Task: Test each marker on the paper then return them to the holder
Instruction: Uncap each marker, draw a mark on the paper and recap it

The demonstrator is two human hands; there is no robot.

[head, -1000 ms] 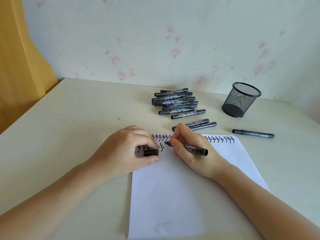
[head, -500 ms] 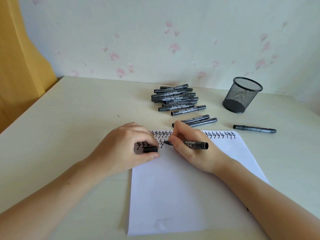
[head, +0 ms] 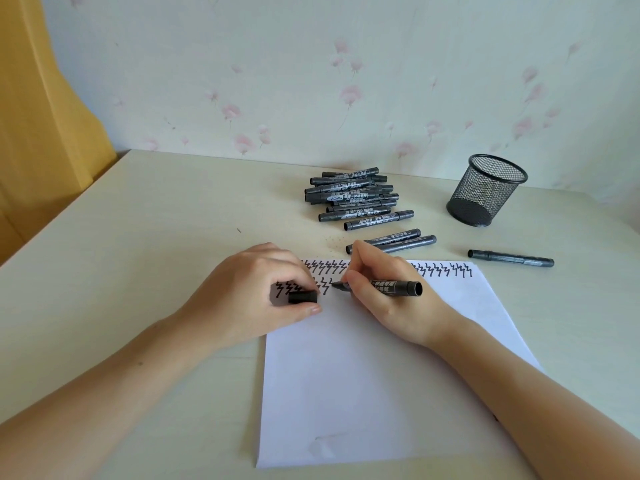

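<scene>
Now right hand (head: 391, 292) gripping marker (head: 394, 285), tip on paper (head: 381, 375), long axis pointing left toward cap (head: 303, 296) pinched in left hand (head: 249, 299); holder (head: 486, 190) far beyond right hand.

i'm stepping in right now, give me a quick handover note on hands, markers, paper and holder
Right hand grips an uncapped marker, tip on the paper at the end of the second row of zigzags.
Left hand pinches the cap and rests on the paper's top left corner.
Done: one full row of zigzags along the top edge, and a second row started.
The mesh holder stands far right and looks empty.
A pile of markers lies behind the paper, two markers just behind the right hand, a single marker to the right.
Left: finish this stroke, recap, test any untested markers, put all in the holder.
</scene>
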